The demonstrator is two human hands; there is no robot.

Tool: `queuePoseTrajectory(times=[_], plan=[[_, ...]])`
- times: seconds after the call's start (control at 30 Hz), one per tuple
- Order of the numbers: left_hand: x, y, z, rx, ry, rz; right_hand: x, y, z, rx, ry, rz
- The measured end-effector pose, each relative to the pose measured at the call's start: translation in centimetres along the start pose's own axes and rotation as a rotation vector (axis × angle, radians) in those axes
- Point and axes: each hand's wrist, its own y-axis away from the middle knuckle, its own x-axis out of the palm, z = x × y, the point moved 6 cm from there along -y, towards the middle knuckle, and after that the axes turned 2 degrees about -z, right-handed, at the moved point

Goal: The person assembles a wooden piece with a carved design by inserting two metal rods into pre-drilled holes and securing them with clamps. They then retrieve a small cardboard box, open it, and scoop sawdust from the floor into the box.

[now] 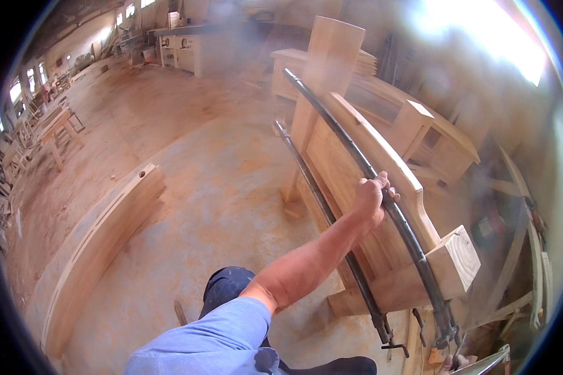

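Observation:
My left hand [376, 194] is wrapped round the upper dark metal bar clamp [338, 130], about midway along it. This clamp lies lengthwise across a pale wooden panel frame [331, 169] with a curved top rail [381, 140] and thick posts at both ends. A second bar clamp [316, 184] runs below it, under my left forearm, with its crank handle at the near end. At the lower right edge, my right hand [460, 362] is partly cut off, its fingers closed at the screw end of the upper clamp, seemingly on its handle.
To the left, a long wooden beam [100, 240] with a slotted edge lies on the dusty floor. Wooden cabinets [413, 125] stand behind the frame, and loose boards [535, 262] lean at the right. Sawhorses [59, 128] stand far left, a workbench [184, 47] at the back.

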Motion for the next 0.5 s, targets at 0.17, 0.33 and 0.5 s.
queuePoseTrajectory(times=[0.17,0.33,0.5], plan=[[1.6,-0.9,1.4,-0.018,0.064,0.091,0.6,2.0,-13.1,0.082,-0.286,-0.072],[0.3,-1.0,-1.0,-0.027,-0.076,0.109,3.8,-2.9,-4.6,0.354,-0.795,-0.299],[0.6,-0.7,0.7,-0.025,-0.086,0.039,6.3,-0.1,-10.5,0.921,-0.919,-0.17]])
